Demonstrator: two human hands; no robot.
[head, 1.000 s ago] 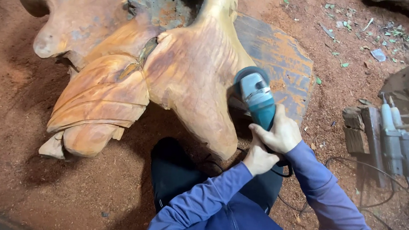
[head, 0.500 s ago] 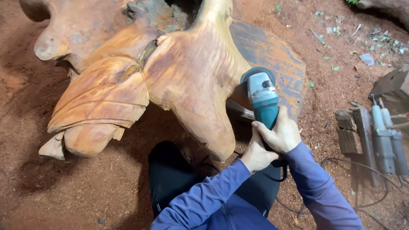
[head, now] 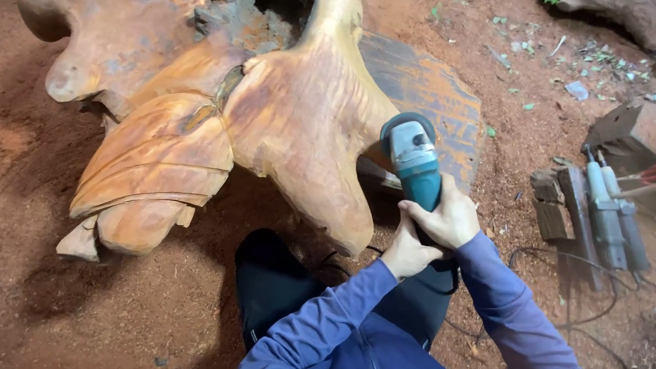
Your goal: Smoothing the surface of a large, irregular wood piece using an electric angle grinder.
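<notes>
A large carved piece of orange-brown root wood (head: 217,96) lies on red sawdust ground. A teal and grey angle grinder (head: 411,162) has its head against the right flank of the wood. My right hand (head: 445,215) wraps the grinder's body from the right. Just below it, my left hand (head: 407,252) grips the rear of the same tool. Both arms wear blue sleeves. The grinder's disc is hidden behind its guard and the wood.
A flat weathered board (head: 430,98) lies behind the wood. At the right, two grey power tools (head: 608,215) rest on wood blocks, with black cords (head: 574,265) across the ground. My dark-trousered knee (head: 276,283) is under the wood's edge. Leaf litter lies at the top right.
The grinder and both hands have shifted only slightly along the wood's right flank. The view has drifted a little, so the wood appears further left.
</notes>
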